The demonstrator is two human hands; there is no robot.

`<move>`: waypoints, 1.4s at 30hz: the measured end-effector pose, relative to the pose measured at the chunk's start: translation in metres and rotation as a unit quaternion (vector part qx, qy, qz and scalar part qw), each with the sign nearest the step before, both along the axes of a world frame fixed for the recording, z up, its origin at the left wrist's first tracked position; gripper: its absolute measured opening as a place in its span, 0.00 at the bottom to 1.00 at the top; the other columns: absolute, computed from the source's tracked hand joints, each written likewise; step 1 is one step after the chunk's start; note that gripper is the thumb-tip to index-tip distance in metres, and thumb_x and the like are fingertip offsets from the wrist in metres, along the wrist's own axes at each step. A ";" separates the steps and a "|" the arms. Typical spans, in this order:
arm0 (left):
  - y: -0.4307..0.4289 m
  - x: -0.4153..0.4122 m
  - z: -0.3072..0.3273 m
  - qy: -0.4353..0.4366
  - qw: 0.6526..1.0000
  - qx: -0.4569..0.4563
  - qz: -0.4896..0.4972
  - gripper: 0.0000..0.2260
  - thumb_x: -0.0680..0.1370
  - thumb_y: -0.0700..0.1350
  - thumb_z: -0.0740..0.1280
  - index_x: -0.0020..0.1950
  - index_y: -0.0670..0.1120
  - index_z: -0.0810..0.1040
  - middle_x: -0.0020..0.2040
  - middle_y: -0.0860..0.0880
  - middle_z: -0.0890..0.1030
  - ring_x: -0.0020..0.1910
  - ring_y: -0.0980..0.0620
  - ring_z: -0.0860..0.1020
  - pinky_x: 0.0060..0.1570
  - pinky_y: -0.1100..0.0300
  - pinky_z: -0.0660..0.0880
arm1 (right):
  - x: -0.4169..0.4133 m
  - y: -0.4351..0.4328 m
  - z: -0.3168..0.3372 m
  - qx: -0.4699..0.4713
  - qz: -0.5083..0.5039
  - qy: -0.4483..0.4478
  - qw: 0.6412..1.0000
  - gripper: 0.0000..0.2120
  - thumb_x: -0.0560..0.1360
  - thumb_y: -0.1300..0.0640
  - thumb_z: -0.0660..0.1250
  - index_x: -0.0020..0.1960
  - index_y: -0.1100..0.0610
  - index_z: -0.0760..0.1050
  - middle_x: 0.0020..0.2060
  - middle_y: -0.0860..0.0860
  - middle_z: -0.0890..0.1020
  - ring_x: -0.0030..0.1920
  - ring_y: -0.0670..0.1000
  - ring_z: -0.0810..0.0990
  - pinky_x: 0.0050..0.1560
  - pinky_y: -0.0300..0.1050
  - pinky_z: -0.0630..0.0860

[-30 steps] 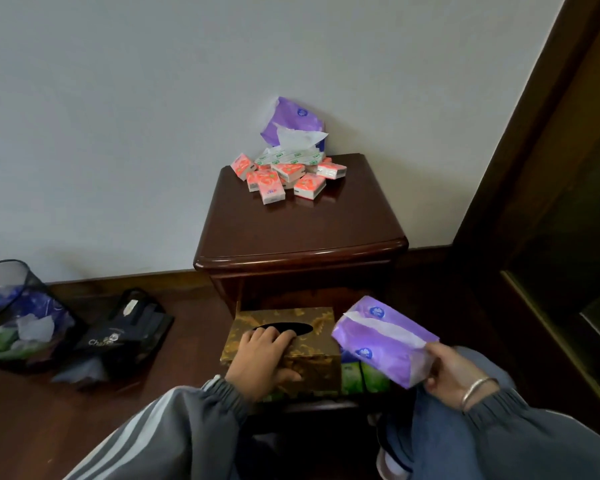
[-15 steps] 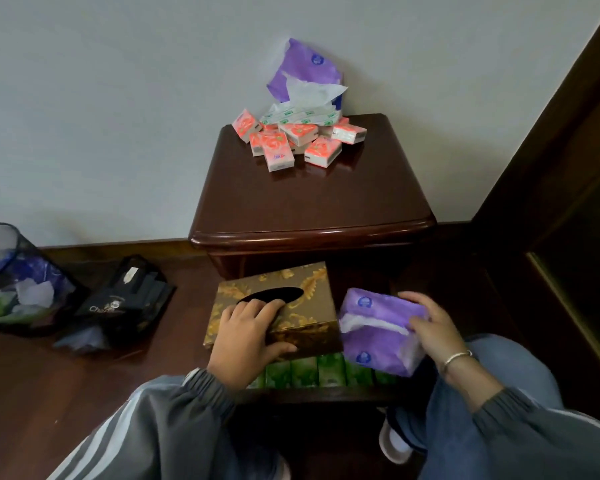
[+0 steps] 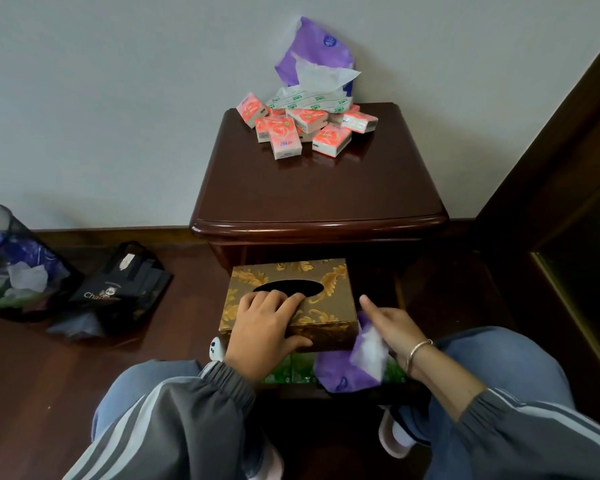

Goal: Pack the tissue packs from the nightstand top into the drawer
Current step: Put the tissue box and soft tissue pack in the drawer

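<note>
Several small pink tissue packs (image 3: 284, 133) lie piled at the back of the dark wooden nightstand top (image 3: 319, 188), with a white-and-green pack (image 3: 312, 100) and an opened purple pack (image 3: 312, 46) leaning on the wall behind them. Below, the drawer (image 3: 400, 292) stands pulled out, and green packs (image 3: 291, 370) lie along its front. My left hand (image 3: 264, 327) grips a gold patterned tissue box (image 3: 329, 299) that sits in the drawer, thumb on its front face. My right hand (image 3: 392, 323) presses a second purple tissue pack (image 3: 347, 372) down into the drawer beside the box, its fingers fairly straight.
A dark mesh waste bin (image 3: 11, 265) with crumpled paper stands on the floor at left, and a black bag (image 3: 118, 285) lies next to it. A dark wooden frame (image 3: 568, 168) rises at right. My knees flank the drawer.
My right hand has brought the purple pack down from in front of the drawer into it, to the right of the gold box. My left hand has stayed on the box.
</note>
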State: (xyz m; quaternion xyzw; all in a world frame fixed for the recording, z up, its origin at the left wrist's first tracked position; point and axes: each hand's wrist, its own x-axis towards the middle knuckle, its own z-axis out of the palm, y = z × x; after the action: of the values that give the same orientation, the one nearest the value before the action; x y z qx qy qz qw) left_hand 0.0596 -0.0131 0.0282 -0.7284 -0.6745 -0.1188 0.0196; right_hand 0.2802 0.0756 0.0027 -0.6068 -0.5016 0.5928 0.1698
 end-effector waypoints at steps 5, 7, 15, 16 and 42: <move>0.001 0.001 -0.002 0.016 0.999 0.041 -0.001 0.31 0.64 0.62 0.75 0.61 0.48 0.79 0.46 0.50 0.79 0.46 0.45 0.79 0.50 0.48 0.75 | -0.001 0.005 0.002 -0.077 -0.030 0.091 0.992 0.19 0.71 0.46 0.70 0.45 0.64 0.79 0.42 0.64 0.79 0.45 0.58 0.79 0.52 0.51 0.74; 0.000 -0.002 -0.002 -0.013 0.999 0.044 0.026 0.31 0.65 0.62 0.75 0.62 0.47 0.78 0.47 0.49 0.79 0.47 0.45 0.79 0.50 0.48 0.74 | 0.003 0.013 0.004 -0.079 -0.067 0.118 0.988 0.09 0.75 0.58 0.68 0.45 0.65 0.80 0.41 0.62 0.82 0.40 0.55 0.81 0.46 0.47 0.76; -0.009 -0.022 -0.007 -0.057 0.992 0.050 0.100 0.31 0.66 0.61 0.75 0.63 0.46 0.77 0.49 0.48 0.79 0.49 0.44 0.78 0.51 0.47 0.73 | 0.023 0.030 -0.011 0.032 0.094 -0.174 0.980 0.15 0.73 0.67 0.63 0.59 0.60 0.78 0.51 0.59 0.81 0.51 0.56 0.79 0.51 0.44 0.74; -0.010 -0.023 -0.008 -0.057 0.993 0.045 0.096 0.31 0.66 0.62 0.74 0.64 0.46 0.77 0.49 0.48 0.79 0.49 0.44 0.78 0.51 0.47 0.72 | 0.023 0.030 -0.013 0.075 0.131 -0.247 0.957 0.18 0.73 0.66 0.63 0.61 0.58 0.77 0.55 0.58 0.80 0.55 0.56 0.78 0.54 0.43 0.73; -0.017 -0.036 -0.035 -0.221 0.931 -0.002 0.290 0.26 0.72 0.54 0.73 0.66 0.46 0.74 0.64 0.44 0.73 0.63 0.43 0.70 0.61 0.49 0.68 | -0.046 0.015 -0.016 -0.205 -0.126 0.089 0.967 0.31 0.58 0.40 0.74 0.53 0.57 0.75 0.50 0.58 0.81 0.49 0.57 0.81 0.33 0.44 0.80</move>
State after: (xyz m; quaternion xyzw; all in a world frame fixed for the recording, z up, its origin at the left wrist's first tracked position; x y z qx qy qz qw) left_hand 0.0240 -0.0302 -0.0068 -0.4565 -0.8438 -0.2646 -0.0980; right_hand 0.2339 0.0904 -0.0133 -0.6315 -0.2718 0.7085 0.1593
